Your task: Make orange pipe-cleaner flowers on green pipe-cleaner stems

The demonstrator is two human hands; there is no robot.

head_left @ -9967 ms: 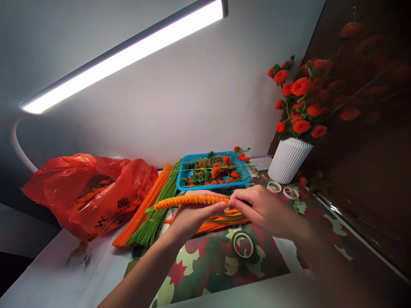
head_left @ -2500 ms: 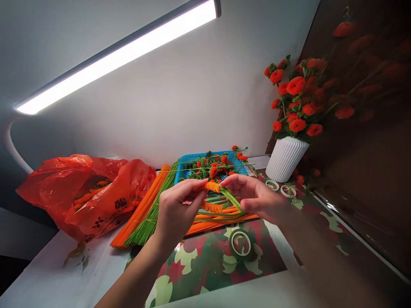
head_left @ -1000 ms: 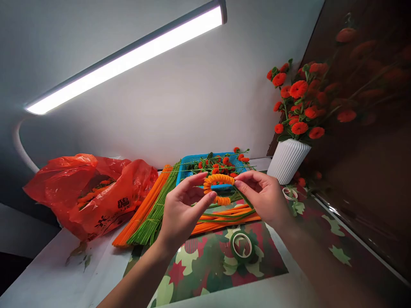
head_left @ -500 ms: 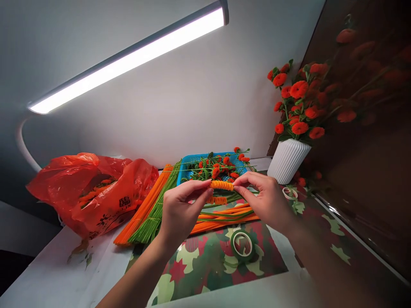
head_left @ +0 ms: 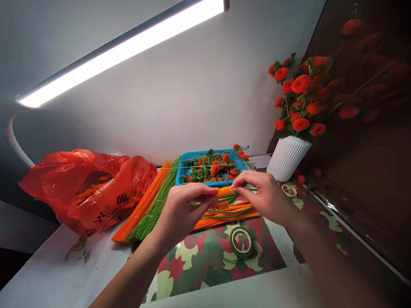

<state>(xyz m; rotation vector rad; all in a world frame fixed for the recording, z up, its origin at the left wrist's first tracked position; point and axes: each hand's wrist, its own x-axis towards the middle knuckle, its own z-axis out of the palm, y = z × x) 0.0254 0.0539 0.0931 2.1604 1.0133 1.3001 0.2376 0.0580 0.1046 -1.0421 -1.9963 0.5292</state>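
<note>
Between my two hands is an orange pipe cleaner (head_left: 224, 191), bent into a tight row of loops and held level above the mat. My left hand (head_left: 186, 205) pinches its left end between thumb and fingers. At the other end, the thumb and forefinger of my right hand (head_left: 263, 194) are closed on the tip. A second looped orange row hangs just below, partly hidden by my left fingers. Under and behind my hands lie loose orange and green pipe cleaners (head_left: 240, 211).
A roll of green tape (head_left: 241, 241) rests on the camouflage mat (head_left: 205, 269). Behind is a blue basket (head_left: 181, 169) of orange flowers. Pipe cleaner bundles (head_left: 150, 209) and a red plastic bag (head_left: 118, 201) stand left, a white vase (head_left: 287, 158) right. A lamp (head_left: 128, 51) hangs above.
My left fingers have slid right along the looped pipe cleaner, covering more of it and coming closer to my right hand. The view has shifted slightly.
</note>
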